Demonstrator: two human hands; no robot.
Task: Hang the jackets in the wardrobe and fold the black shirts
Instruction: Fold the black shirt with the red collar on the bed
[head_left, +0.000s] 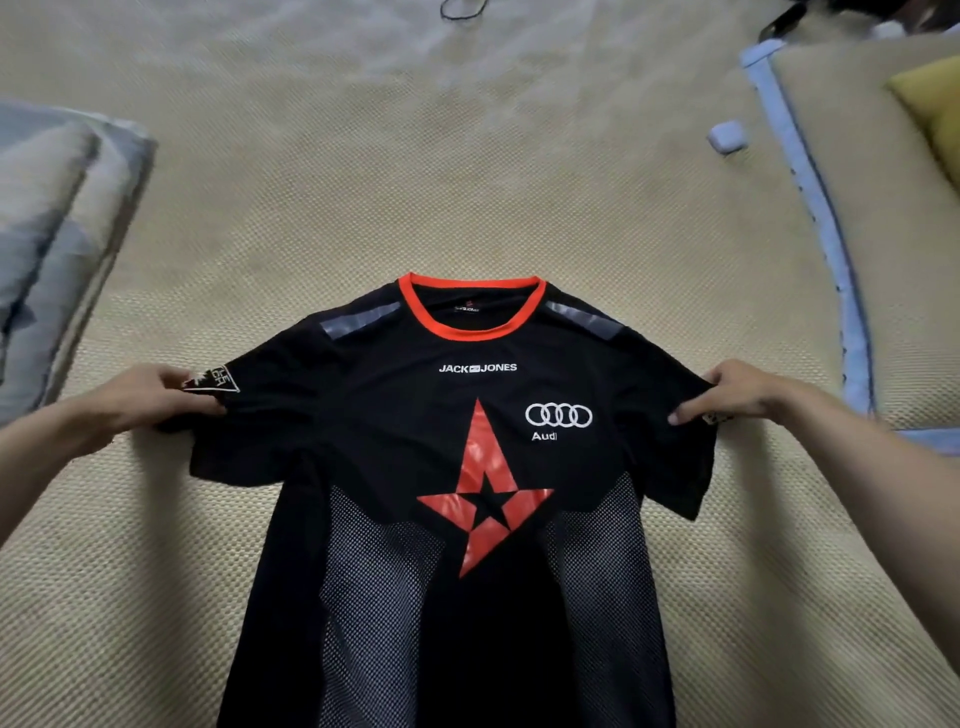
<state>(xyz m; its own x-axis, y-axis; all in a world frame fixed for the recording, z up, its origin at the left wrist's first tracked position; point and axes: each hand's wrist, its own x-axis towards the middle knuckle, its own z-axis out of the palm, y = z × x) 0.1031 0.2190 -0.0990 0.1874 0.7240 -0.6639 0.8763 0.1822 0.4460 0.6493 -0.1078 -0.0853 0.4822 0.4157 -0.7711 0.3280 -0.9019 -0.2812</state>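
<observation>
Black mesh fabric fills the lower middle of my view: the black shirt (395, 431) lies front side up on a woven straw-coloured mat (363, 197), its orange-red collar (470, 306) pointing away from me and its hem running out of view at the bottom edge. A red star (483, 499) sits on the chest, with white lettering above it and a ring logo to one side (four linked rings, with a short word beneath). Grey strips cross both shoulders. My left hand (140, 395) grips the edge of the left sleeve, fingers curled into the cloth just beside a small white-outlined triangular patch (213, 379). My right hand (737, 395) pinches the edge of the other sleeve, thumb on top and the fingers tucked under the fabric. Both sleeves are drawn outward, so the shirt is spread wide between my two hands, and the cloth still shows a few soft wrinkles across the middle. On the left of the mat lies a folded grey blanket (52, 223). To the right a small pale case (727, 136) rests on the mat, near the light blue border (831, 218) of a second mat, and something yellow (930, 104) lies at the far right edge.
</observation>
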